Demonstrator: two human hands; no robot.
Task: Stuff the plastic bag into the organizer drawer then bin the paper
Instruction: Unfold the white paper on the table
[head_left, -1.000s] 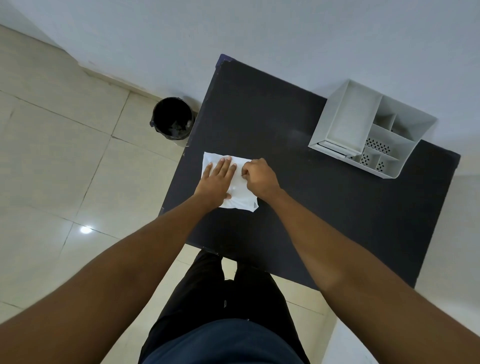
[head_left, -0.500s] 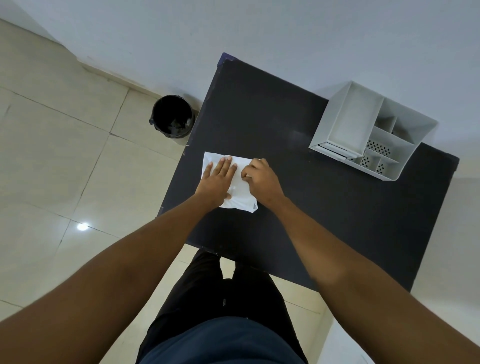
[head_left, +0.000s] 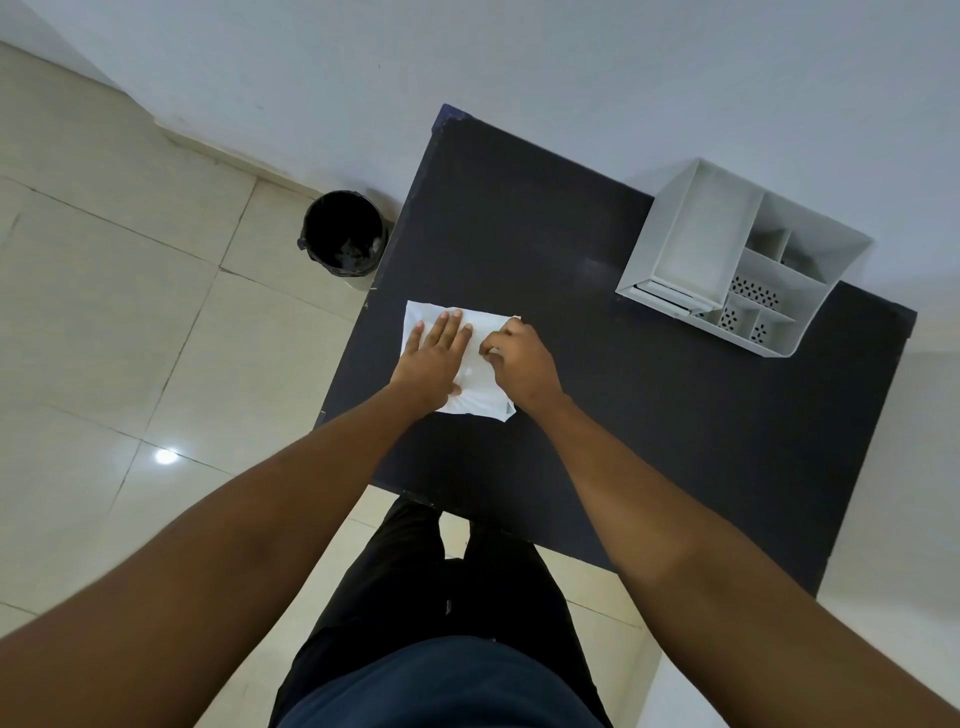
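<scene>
A flat white plastic bag (head_left: 480, 397) lies on the black table (head_left: 623, 415) near its left edge. My left hand (head_left: 434, 358) rests flat on the bag with fingers spread, pressing it down. My right hand (head_left: 519, 358) is curled at the bag's right side, its fingertips pinching the bag's edge; whether paper sits there I cannot tell. The white organizer (head_left: 727, 260) stands at the table's far right, its drawer front (head_left: 662, 299) facing me and nearly shut.
A black bin (head_left: 343, 234) with a dark liner stands on the tiled floor left of the table, against the wall. The table backs onto a pale wall. My legs are at the table's near edge.
My right hand has shifted slightly along the bag's right edge, its fingers curling tighter on it. My left hand stays flat on the bag.
</scene>
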